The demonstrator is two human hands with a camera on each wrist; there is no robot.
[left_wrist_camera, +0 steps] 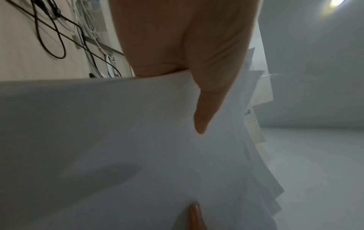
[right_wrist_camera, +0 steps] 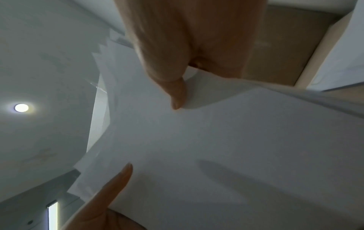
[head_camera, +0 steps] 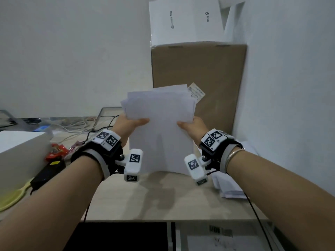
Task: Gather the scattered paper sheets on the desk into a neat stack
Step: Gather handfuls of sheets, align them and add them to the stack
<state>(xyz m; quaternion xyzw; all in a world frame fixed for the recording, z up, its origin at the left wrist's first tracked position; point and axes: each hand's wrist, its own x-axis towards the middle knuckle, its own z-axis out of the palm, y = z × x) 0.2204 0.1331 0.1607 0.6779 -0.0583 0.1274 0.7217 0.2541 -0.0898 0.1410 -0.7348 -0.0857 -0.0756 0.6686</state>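
A bundle of white paper sheets stands upright on its lower edge on the wooden desk. Its top edges are uneven and fanned. My left hand grips the bundle's left edge, thumb in front. My right hand grips the right edge the same way. In the left wrist view the thumb presses the sheets, whose edges fan out at the right. In the right wrist view the thumb lies on the sheets, and the other hand's thumb shows below. More white sheets lie flat on the desk under my right forearm.
A tall cardboard box stands right behind the bundle, a white box on top. A white box, red wrappers, a black adapter, a yellow object and cables crowd the left side.
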